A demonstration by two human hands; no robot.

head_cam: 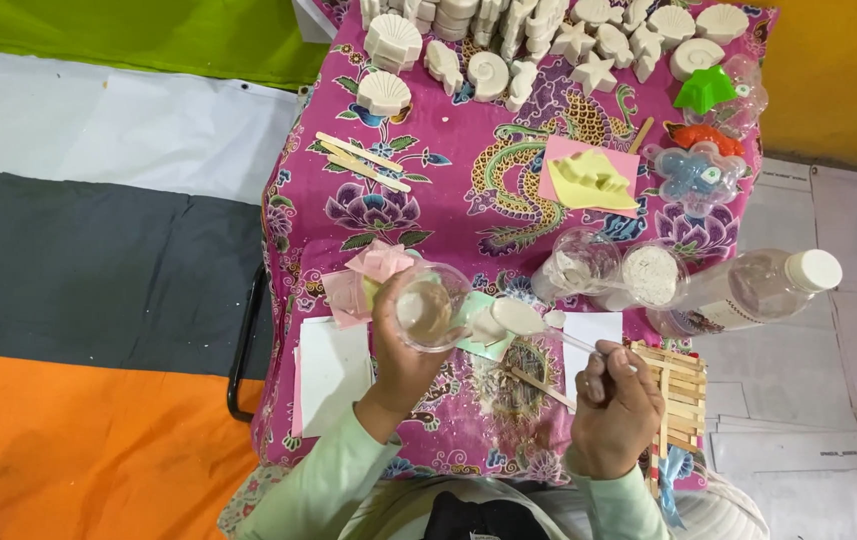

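Seen from above, the person's left hand (pixel 403 340) had its grip clamped around a clear plastic cup (pixel 428 308), held over the tabletop (pixel 468 190) draped in pink patterned cloth. The right hand (pixel 616 405) had its grip closed on a white plastic spoon (pixel 520 318), its bowl just beside the cup's rim. White shell-shaped casts (pixel 488 72) lined the far edge, wooden sticks (pixel 360 160) lay mid-cloth, and a clear bottle (pixel 748 290) rested at right.

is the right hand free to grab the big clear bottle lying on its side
Probably not straight away. The right hand is already gripping a white spoon, so it would have to set that down. Otherwise nothing stands between it and the clear bottle, which lies just beyond it.
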